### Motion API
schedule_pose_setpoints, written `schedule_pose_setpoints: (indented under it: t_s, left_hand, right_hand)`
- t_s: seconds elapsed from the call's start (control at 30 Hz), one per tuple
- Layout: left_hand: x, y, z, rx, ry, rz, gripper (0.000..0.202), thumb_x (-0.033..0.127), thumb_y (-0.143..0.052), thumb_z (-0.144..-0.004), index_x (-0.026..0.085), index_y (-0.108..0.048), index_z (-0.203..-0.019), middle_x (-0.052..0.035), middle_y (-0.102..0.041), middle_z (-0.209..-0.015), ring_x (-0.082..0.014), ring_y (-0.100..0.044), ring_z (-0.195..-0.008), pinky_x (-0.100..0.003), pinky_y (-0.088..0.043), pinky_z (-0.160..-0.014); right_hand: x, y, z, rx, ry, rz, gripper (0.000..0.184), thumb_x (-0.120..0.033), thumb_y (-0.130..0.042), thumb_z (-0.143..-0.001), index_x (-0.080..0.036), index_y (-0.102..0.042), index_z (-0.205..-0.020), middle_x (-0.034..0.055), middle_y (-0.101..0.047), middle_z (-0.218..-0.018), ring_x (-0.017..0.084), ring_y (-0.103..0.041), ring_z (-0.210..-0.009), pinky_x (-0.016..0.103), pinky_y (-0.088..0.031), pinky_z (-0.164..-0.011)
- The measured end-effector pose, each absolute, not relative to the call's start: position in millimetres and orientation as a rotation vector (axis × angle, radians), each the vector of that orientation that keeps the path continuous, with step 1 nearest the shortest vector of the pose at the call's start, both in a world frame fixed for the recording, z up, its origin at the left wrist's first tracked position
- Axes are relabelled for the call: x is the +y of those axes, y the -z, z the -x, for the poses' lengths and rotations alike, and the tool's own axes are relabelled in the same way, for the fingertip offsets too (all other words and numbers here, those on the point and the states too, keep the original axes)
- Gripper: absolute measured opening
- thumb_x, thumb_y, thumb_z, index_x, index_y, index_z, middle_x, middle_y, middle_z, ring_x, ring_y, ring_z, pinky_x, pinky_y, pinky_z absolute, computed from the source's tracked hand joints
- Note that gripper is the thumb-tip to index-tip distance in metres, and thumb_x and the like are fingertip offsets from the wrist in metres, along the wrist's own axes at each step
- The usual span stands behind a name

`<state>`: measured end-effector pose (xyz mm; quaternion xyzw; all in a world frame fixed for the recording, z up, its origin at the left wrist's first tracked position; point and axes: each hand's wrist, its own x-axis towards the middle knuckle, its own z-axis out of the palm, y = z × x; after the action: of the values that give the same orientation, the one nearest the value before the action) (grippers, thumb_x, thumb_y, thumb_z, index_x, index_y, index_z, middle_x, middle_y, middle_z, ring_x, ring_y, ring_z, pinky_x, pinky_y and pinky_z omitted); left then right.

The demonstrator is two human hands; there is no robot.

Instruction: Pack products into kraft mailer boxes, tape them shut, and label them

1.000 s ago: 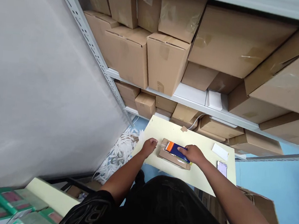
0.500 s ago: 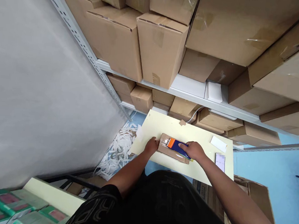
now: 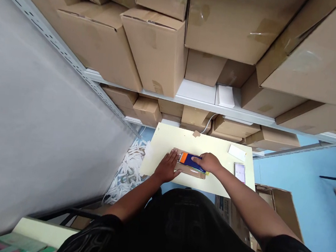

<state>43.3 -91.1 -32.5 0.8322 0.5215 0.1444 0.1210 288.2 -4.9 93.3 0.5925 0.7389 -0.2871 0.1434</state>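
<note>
At the left, a litter of white paper strips (image 3: 132, 158) covered the floor beside the pale table (image 3: 179, 137). Next came the person's left hand (image 3: 166, 168), palm down, fingers stretched out flat over the left end of a closed cardboard box (image 3: 186, 168); it rested there without gripping. The box lay on the table's near half, between the two hands. It looked light to me, stiff at its edges, but its broad faces would probably dent if leaned on. I'd have steadied it by the end corners, where bare card should grip better than slick film.

Along its top sat what I took for a blue-and-orange tape dispenser (image 3: 189, 163), probably hard plastic and light enough for one hand. The right hand (image 3: 210, 163) had its right end wrapped firmly, thumb across the blue side, a sensible hold well back from the orange tip.

Further right lay a small white box (image 3: 237, 152) and, nearer the person, a phone (image 3: 240, 172).
</note>
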Motion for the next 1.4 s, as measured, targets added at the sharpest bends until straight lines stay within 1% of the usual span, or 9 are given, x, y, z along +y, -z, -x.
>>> schedule_pose_setpoints:
  t_s: [0.17,0.3,0.47,0.7,0.8,0.9,1.07,1.23,1.4]
  left_hand:
    - [-89,30,-38,1.529,-0.370,-2.462,0.087,0.055,-0.052,-0.096,0.006,-0.025,-0.161,-0.0217,-0.020,-0.169,-0.0331,-0.010,-0.159,-0.051,-0.016,-0.128]
    - [-88,26,-38,1.516,-0.361,-2.426,0.084,0.057,-0.049,-0.098,0.007,-0.026,-0.161,-0.0208,-0.017,-0.170,-0.0322,-0.010,-0.159,-0.050,-0.014,-0.129]
    - [-87,24,-39,1.494,-0.358,-2.347,0.084,0.057,-0.052,-0.097,0.011,-0.026,-0.162,-0.0177,-0.017,-0.171,-0.0325,-0.011,-0.159,-0.050,-0.013,-0.129]
    - [-84,23,-39,1.464,-0.378,-2.362,0.085,0.058,-0.051,-0.097,0.012,-0.024,-0.163,-0.0156,-0.017,-0.171,-0.0333,-0.011,-0.159,-0.050,-0.017,-0.129]
    - [-83,22,-39,1.471,-0.328,-2.377,0.086,0.058,-0.050,-0.097,0.011,-0.022,-0.164,-0.0159,-0.015,-0.172,-0.0340,-0.009,-0.159,-0.053,-0.018,-0.129]
    - [-82,23,-40,1.464,-0.335,-2.398,0.086,0.057,-0.050,-0.098,0.010,-0.020,-0.164,-0.0168,-0.013,-0.172,-0.0342,-0.008,-0.159,-0.054,-0.019,-0.128]
    - [-83,23,-39,1.454,-0.371,-2.418,0.086,0.054,-0.052,-0.098,0.011,-0.018,-0.164,-0.0172,-0.012,-0.172,-0.0343,-0.008,-0.159,-0.054,-0.021,-0.128]
    - [-83,23,-38,1.444,-0.351,-2.432,0.089,0.054,-0.053,-0.098,0.011,-0.014,-0.165,-0.0183,-0.010,-0.172,-0.0352,-0.007,-0.159,-0.056,-0.022,-0.128]
    - [-83,25,-36,1.449,-0.383,-2.403,0.094,0.056,-0.058,-0.094,0.013,-0.012,-0.165,-0.0175,-0.010,-0.172,-0.0365,-0.008,-0.159,-0.056,-0.023,-0.127]
  right_hand:
    - [-5,-101,-320,2.124,0.889,-1.709,0.073,-0.084,-0.043,-0.088,-0.020,-0.078,-0.084,0.0099,-0.077,-0.082,0.021,-0.068,-0.072,0.027,-0.037,-0.058]
    - [-18,-106,-390,2.102,0.856,-1.798,0.072,-0.081,-0.042,-0.090,-0.019,-0.074,-0.072,0.0100,-0.074,-0.075,0.021,-0.066,-0.070,0.028,-0.035,-0.060]
    - [-41,-101,-484,1.928,0.933,-1.928,0.067,-0.077,-0.048,-0.090,-0.019,-0.072,-0.068,0.0096,-0.072,-0.069,0.022,-0.066,-0.069,0.029,-0.038,-0.062]
    - [-35,-50,-461,1.899,0.848,-1.883,0.074,-0.082,-0.049,-0.086,-0.015,-0.076,-0.077,0.0182,-0.076,-0.087,0.029,-0.071,-0.086,0.031,-0.045,-0.070]
    - [-24,-28,-432,1.814,0.979,-1.905,0.072,-0.080,-0.053,-0.085,-0.012,-0.077,-0.081,0.0205,-0.077,-0.092,0.029,-0.072,-0.086,0.031,-0.047,-0.069]
    - [-25,-13,-423,1.575,1.236,-2.084,0.063,-0.071,-0.061,-0.085,-0.010,-0.076,-0.084,0.0176,-0.078,-0.089,0.026,-0.072,-0.078,0.030,-0.048,-0.065]
    - [-68,-3,-434,1.336,1.546,-2.257,0.053,-0.061,-0.050,-0.094,-0.014,-0.075,-0.086,0.0113,-0.078,-0.078,0.023,-0.071,-0.067,0.029,-0.048,-0.059]
    - [-118,1,-443,1.413,1.397,-2.449,0.063,-0.058,-0.027,-0.102,-0.017,-0.073,-0.086,0.0132,-0.077,-0.084,0.024,-0.072,-0.076,0.028,-0.048,-0.061]
    - [-125,13,-432,1.779,0.672,-2.428,0.046,-0.047,-0.041,-0.100,-0.013,-0.072,-0.104,0.0180,-0.074,-0.102,0.031,-0.068,-0.102,0.037,-0.047,-0.087]
